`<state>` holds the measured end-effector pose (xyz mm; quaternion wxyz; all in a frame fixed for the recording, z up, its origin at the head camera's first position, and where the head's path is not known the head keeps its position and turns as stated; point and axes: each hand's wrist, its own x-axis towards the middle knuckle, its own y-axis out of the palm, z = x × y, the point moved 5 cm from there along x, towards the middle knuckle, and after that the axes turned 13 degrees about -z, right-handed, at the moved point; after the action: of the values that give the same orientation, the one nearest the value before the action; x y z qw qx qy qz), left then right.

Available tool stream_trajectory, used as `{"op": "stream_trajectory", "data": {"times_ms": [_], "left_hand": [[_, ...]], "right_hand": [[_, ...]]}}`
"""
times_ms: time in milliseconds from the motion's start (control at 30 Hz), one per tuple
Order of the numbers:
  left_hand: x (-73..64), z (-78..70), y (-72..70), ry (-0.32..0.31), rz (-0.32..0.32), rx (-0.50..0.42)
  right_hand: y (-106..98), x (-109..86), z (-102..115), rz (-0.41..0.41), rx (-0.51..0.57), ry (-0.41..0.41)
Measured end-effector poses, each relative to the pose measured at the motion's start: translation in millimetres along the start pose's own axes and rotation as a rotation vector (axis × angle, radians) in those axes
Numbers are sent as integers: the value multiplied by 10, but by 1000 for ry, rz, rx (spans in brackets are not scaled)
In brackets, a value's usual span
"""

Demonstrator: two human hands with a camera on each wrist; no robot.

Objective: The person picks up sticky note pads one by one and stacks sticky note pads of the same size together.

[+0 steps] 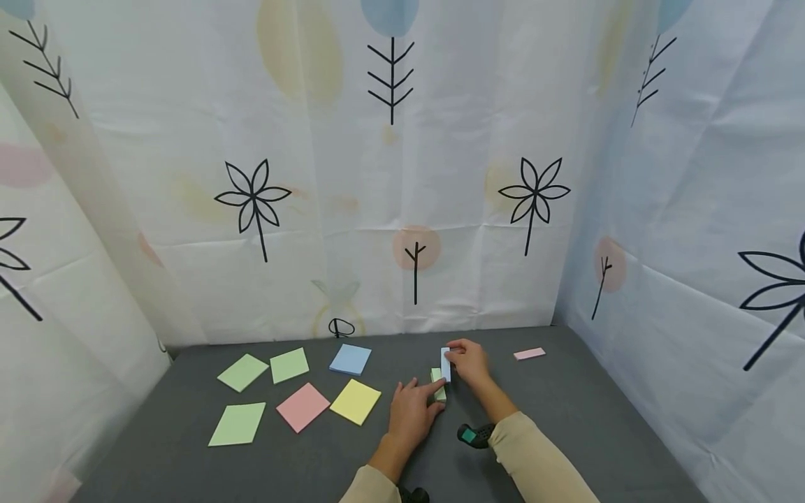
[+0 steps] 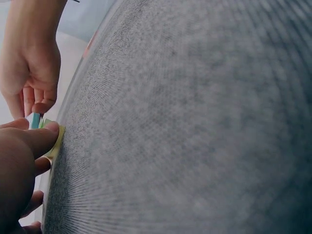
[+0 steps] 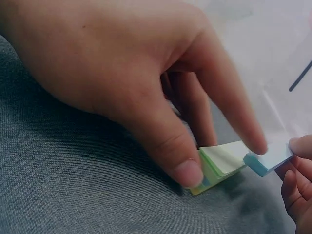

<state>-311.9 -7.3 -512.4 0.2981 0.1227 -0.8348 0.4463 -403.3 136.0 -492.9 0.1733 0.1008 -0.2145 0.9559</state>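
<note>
My right hand pinches one end of a narrow blue sticky-note pad, tilted over the far end of a narrow green sticky-note pad. My left hand holds the green pad at its near end, the thumb against its short edge. Its index fingertip touches the blue pad. In the right wrist view the green pad has a yellow layer under it, and its top sheets lift apart. The left wrist view shows the yellow layer at the left thumb; the hands hide most of the rest.
A narrow pink pad lies to the right. On the left are several square pads: green, pink, yellow and blue. Printed curtains stand behind the grey table and at both sides.
</note>
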Motion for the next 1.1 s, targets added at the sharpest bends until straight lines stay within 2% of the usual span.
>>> {"op": "stream_trajectory", "data": {"times_ms": [233, 400, 833, 1100], "left_hand": [[2, -9, 1, 0, -3, -16], [6, -16, 1, 6, 2, -15], [16, -13, -9, 8, -1, -9], [8, -13, -8, 15, -1, -2]], "right_hand": [[89, -26, -19, -7, 29, 25], [122, -46, -30, -12, 10, 19], [157, -128, -39, 76, -29, -111], [169, -176, -54, 125, -39, -128]]}}
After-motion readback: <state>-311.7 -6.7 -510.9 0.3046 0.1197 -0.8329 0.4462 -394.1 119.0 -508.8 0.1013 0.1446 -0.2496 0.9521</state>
